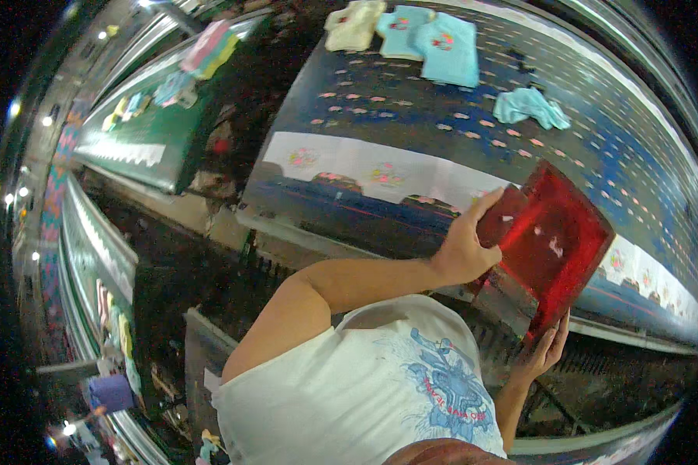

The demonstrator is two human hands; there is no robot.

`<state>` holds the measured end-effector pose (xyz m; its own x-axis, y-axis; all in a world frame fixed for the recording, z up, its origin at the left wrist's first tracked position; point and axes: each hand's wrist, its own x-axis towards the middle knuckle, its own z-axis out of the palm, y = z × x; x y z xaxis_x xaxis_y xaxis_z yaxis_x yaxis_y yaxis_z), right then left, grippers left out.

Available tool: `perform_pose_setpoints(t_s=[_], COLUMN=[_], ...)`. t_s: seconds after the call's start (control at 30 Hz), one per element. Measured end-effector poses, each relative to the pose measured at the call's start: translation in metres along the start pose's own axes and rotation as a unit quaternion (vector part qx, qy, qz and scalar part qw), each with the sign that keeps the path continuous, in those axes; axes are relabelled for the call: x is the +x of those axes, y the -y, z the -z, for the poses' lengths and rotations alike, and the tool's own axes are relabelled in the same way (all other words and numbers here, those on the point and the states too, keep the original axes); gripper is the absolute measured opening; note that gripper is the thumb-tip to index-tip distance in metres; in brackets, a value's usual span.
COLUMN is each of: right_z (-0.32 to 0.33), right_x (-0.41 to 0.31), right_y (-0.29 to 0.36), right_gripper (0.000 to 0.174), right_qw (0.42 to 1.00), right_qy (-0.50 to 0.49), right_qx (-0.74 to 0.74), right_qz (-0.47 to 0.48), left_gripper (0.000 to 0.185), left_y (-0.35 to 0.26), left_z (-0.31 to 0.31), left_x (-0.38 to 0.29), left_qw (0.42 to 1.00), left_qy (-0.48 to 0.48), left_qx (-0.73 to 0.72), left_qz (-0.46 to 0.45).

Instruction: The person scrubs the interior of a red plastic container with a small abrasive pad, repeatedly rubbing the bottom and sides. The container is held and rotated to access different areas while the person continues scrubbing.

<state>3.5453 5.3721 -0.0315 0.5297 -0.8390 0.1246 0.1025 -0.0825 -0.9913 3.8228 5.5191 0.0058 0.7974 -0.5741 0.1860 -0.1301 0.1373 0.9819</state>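
Observation:
My left hand [471,244] grips the near-left edge of a shallow red frame [564,232], which looks like a screen-printing frame. Its fingers and thumb close around a dark red flat part [503,218]; I cannot tell whether that part is separate from the frame. Beneath the lower corner, my right hand [544,351] supports the frame, its palm mostly hidden. The frame is tilted and held above a long dark printing table [378,229]. A white fabric strip [407,174] with flower prints lies on the table, partly covered by the frame.
Light blue cut shirt pieces [448,46] and a cream one [355,26] lie at the table's far side. A crumpled light blue cloth [532,107] rests nearer. Rows of small printed marks [459,125] cover the surface. Left, beyond a gap, stands a green table [180,145] with fabric pieces.

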Motion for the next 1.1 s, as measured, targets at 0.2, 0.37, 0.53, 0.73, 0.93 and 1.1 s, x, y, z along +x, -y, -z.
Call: perform_pose_setpoints(t_s=[0.2,0.37,0.53,0.73,0.93,1.1], right_z=[-0.136,-0.297,-0.443,-0.522,-0.525,-0.52], right_x=[0.047,0.063,0.034,-0.033,-0.108,-0.125], right_y=[0.007,0.056,0.094,0.055,-0.013,-0.035], right_gripper=[0.056,0.056,0.056,0.055,0.057,0.052], right_qw=[0.988,0.976,0.963,0.972,0.968,0.962], right_qy=[0.119,0.166,0.189,0.209,0.226,0.239], right_qx=[0.003,0.091,0.17,-0.059,-0.043,-0.09], right_qz=[0.103,0.111,0.087,0.091,-0.102,-0.098], left_gripper=[0.098,0.097,0.086,0.097,0.101,0.104], left_y=[-0.043,-0.094,-0.13,-0.087,0.013,0.056], left_z=[0.138,0.29,0.431,0.525,0.549,0.545], left_x=[0.021,0.06,0.084,0.04,-0.041,-0.069], left_qw=[0.988,0.96,0.965,0.959,0.979,0.978], left_qy=[-0.135,-0.197,-0.065,-0.199,-0.198,-0.201], left_qx=[0.053,0.126,-0.034,0.129,0.053,-0.039], left_qz=[-0.051,-0.152,-0.25,-0.153,-0.001,0.047])
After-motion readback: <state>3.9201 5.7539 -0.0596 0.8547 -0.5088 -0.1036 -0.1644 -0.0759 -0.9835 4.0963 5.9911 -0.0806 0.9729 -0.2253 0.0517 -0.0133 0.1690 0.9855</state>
